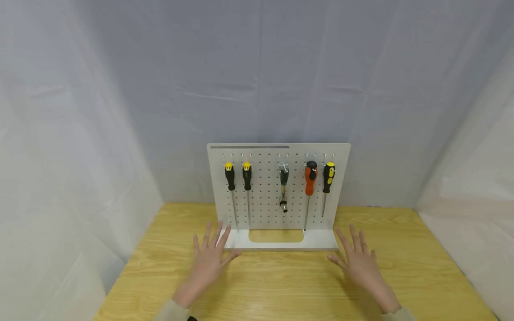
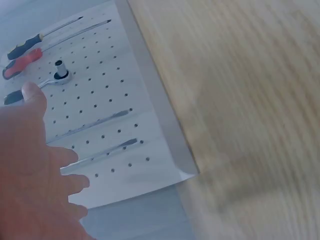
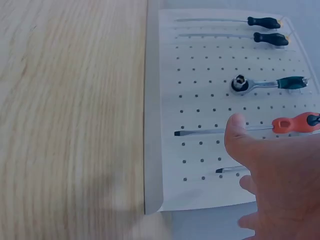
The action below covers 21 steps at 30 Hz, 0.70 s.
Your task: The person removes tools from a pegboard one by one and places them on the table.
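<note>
A white pegboard stand [image 1: 265,209] stands upright on the table, tools hanging from its hooks. On its left hang two black screwdrivers with yellow ends, the outer screwdriver [image 1: 230,178] and the inner screwdriver [image 1: 247,177]. A ratchet wrench [image 1: 283,187] with a dark green handle hangs near the middle. To the right are a red screwdriver [image 1: 310,180] and a black-and-yellow screwdriver [image 1: 329,178]. My left hand [image 1: 209,262], fingers spread and holding nothing, is by the stand's front left corner. Near the front right corner my right hand [image 1: 360,266] is likewise spread and holds nothing.
The wooden table [image 1: 277,285] extends in front of the stand and to both sides. Behind it hangs a grey-white curtain [image 1: 257,89], with further pale sheets [image 1: 68,156] at the sides. The stand's base has a wide cut-out.
</note>
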Available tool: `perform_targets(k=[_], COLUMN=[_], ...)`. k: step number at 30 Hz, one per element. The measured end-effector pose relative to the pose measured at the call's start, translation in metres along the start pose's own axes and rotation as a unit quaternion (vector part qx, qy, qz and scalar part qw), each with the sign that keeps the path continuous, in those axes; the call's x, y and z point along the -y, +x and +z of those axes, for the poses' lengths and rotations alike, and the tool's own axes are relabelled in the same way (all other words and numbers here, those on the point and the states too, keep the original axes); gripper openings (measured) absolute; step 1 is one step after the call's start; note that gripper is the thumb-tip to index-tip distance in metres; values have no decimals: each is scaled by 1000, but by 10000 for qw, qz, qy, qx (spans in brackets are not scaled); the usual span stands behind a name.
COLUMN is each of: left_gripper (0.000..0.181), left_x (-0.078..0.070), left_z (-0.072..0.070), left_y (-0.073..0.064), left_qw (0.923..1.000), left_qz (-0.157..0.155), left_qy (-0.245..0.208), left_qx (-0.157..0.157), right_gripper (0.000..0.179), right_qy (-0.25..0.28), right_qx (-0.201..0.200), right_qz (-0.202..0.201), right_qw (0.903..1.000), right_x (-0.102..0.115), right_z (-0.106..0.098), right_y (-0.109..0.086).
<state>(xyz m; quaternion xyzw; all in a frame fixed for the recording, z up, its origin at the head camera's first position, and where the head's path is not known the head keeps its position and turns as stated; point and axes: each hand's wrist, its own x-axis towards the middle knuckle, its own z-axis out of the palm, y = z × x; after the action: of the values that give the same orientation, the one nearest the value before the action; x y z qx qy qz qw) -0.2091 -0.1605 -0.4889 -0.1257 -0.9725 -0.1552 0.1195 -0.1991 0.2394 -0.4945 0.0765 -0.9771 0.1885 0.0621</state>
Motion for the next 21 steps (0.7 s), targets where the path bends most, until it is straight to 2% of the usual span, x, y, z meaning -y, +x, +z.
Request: perform_targets(k=[4, 7, 12, 16, 21], left_gripper=[76, 72, 61, 54, 51], left_x=[7, 14, 27, 36, 43], left_z=[-12, -24, -42, -53, -60], left_y=[6, 12, 26, 35, 44], left_qw=[9995, 9975, 9917, 9855, 9777], left_qz=[-5, 18, 83, 86, 138], left_qy=[-272, -590, -987, -1376, -1693], left_qx=[-157, -400, -820, -993, -1238], right_gripper=[77, 74, 57, 40, 34], right_qy=[381, 727, 966, 1026, 1329], right_qx=[14, 162, 329, 75, -326], right_qz=[-175, -134, -180, -522, -855], right_qw=[9991, 9971, 9946, 9933, 9869], right_x=[5, 10, 25, 41, 60], right_z=[-4, -7, -7, -5, -2], right_y=[5, 11, 25, 34, 45])
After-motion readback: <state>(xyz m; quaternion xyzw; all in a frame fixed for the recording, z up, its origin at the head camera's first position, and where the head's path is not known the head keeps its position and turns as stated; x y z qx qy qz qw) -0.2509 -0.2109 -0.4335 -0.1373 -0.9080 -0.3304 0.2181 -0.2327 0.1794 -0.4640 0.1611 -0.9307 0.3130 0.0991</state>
